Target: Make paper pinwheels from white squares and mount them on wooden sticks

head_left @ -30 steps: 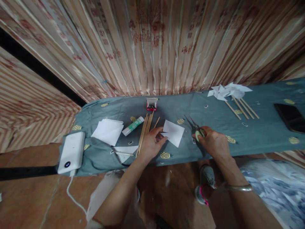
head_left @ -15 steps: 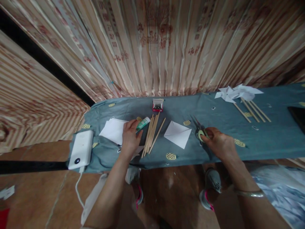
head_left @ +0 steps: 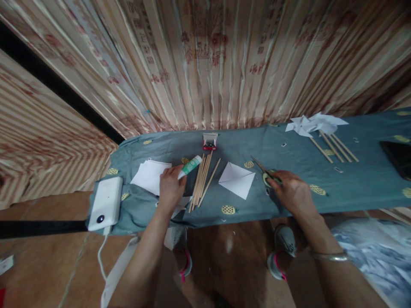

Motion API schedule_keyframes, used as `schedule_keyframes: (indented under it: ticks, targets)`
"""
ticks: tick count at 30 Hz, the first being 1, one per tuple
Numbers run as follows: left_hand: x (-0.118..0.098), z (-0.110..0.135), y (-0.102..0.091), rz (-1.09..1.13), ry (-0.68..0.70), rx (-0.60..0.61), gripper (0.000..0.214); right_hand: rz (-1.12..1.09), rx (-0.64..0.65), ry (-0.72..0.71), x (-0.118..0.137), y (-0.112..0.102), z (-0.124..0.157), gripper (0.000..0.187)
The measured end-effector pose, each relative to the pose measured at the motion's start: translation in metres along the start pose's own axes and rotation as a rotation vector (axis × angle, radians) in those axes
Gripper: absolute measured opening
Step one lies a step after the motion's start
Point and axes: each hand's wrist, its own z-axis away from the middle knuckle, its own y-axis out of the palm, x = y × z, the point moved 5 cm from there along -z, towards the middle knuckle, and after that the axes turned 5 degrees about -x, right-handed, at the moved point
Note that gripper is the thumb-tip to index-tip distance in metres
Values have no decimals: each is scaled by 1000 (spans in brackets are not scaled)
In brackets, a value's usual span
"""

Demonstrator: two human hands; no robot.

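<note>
My left hand (head_left: 171, 185) is closed around the lower end of a green and white glue stick (head_left: 190, 166), which tilts up to the right. Beside it lies a bundle of thin wooden sticks (head_left: 201, 182), one of them a little apart. In my right hand (head_left: 290, 188) are scissors (head_left: 267, 173) with pale green handles, their blades pointing up and left. A square white paper (head_left: 236, 180) with crease or cut lines toward its middle lies between the hands. White sheets (head_left: 149, 175) are stacked left of my left hand, which partly covers them.
A small red open box (head_left: 209, 141) with dark bits inside stands at the back. Paper pinwheels (head_left: 316, 125) on wooden sticks lie at the right, near a black flat object (head_left: 398, 157). A white device with a cable (head_left: 105, 203) sits at the left end of the cloth-covered table (head_left: 244, 145).
The scissors have turned in my right hand, blades now tipped further left. The glue stick in my left hand shows more of its length. The whole view has shifted slightly.
</note>
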Motion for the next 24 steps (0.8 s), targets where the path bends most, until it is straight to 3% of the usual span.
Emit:
schedule_keyframes:
  ticks: [4,6,8,11,14,18,22,24]
  targets:
    - [-21,9,7,475,-143,-35,38,-168,-69,50,10,-12,-1,31]
    - [-40,20,22,784,-269,91,44,-390,-76,143,21,-15,3,30]
    - [-63,34,36,1034,-397,244,48,-679,21,273,37,-11,10,31]
    - [-92,53,47,1242,-509,427,45,-1123,179,405,66,-2,23,34]
    - [-109,65,51,1351,-571,556,47,-1419,284,511,84,4,33,36]
    - [-115,71,55,1371,-632,624,54,-1570,335,607,86,11,38,28]
    - [-114,74,62,1349,-640,639,52,-1601,205,744,66,14,32,26]
    - [-107,72,63,1278,-581,610,47,-1611,104,823,51,12,27,28]
